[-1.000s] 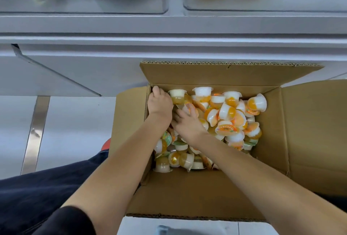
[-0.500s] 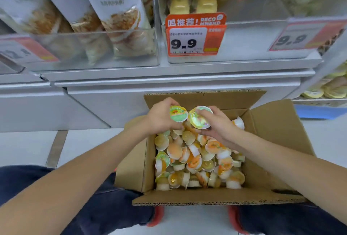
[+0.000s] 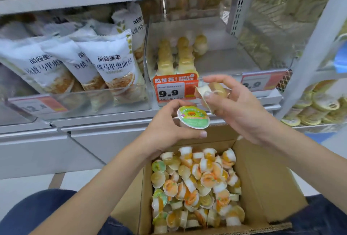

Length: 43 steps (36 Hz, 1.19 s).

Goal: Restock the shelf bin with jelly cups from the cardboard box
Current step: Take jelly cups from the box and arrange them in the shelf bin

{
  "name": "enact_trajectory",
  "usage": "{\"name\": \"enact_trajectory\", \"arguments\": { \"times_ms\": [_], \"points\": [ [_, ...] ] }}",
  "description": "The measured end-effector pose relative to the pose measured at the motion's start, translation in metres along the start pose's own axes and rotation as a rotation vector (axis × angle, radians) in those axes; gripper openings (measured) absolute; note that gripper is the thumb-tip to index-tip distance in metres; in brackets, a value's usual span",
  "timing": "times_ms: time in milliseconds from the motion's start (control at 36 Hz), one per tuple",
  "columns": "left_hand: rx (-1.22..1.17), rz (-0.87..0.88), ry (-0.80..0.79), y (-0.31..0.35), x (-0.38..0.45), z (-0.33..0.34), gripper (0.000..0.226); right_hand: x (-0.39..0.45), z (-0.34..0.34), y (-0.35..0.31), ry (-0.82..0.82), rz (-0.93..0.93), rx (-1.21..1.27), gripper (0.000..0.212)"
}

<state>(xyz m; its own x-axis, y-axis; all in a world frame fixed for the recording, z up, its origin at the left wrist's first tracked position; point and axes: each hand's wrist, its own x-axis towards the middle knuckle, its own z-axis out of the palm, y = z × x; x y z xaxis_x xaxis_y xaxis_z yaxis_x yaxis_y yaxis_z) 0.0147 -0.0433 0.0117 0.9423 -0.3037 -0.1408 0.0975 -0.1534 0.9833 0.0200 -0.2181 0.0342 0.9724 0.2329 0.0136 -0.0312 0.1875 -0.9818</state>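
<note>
Holding one cup each, both hands are hovering mid-frame between the box (image 3: 262, 187) below and the bin (image 3: 216, 60) above. The left hand (image 3: 165, 131) is closing its grip around a cup (image 3: 193, 117) with its green lid facing up; the right hand (image 3: 232, 105) is clamping a tilted cup (image 3: 212, 90) just before the price tag (image 3: 173, 91). The bin is looking mostly bare, with a few rows of cups at its left. The box is lying heaped with cups, so restocking is seeming barely begun.
</note>
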Motion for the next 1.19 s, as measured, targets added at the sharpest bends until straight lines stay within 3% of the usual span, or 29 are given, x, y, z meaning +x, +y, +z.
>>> {"name": "enact_trajectory", "arguments": {
  "times_ms": [56, 139, 250, 361, 472, 639, 889, 1028, 1194],
  "points": [
    [-0.117, 0.02, -0.049, 0.006, 0.002, 0.003, 0.059, -0.003, 0.001, -0.004, -0.037, -0.088, -0.168, 0.046],
    [-0.314, 0.022, -0.12, 0.008, 0.005, 0.005, 0.035, -0.002, -0.002, -0.007, -0.085, -0.148, -0.271, 0.045],
    [-0.579, -0.034, -0.21, 0.007, 0.008, 0.01, 0.045, 0.002, -0.008, -0.01, -0.177, -0.124, -0.261, 0.043],
    [-0.662, -0.072, -0.248, 0.007, 0.008, 0.011, 0.049, 0.002, -0.011, -0.009, -0.222, -0.136, -0.302, 0.044],
    [-0.723, -0.109, -0.255, 0.008, 0.008, 0.013, 0.035, 0.001, -0.015, -0.009, -0.25, -0.129, -0.346, 0.049],
    [-0.734, -0.134, -0.308, 0.006, 0.008, 0.012, 0.071, -0.001, -0.025, -0.016, -0.407, -0.049, -0.529, 0.076],
    [-0.608, -0.126, -0.301, 0.006, 0.004, 0.011, 0.039, -0.001, -0.021, -0.017, -0.321, -0.119, -0.661, 0.071],
    [-0.524, -0.107, -0.217, 0.004, 0.002, 0.012, 0.055, 0.001, -0.022, -0.013, -0.321, -0.133, -0.731, 0.069],
    [-0.482, -0.106, -0.183, 0.005, 0.002, 0.012, 0.047, 0.0, -0.023, -0.013, -0.366, -0.133, -0.758, 0.074]
  ]
}}
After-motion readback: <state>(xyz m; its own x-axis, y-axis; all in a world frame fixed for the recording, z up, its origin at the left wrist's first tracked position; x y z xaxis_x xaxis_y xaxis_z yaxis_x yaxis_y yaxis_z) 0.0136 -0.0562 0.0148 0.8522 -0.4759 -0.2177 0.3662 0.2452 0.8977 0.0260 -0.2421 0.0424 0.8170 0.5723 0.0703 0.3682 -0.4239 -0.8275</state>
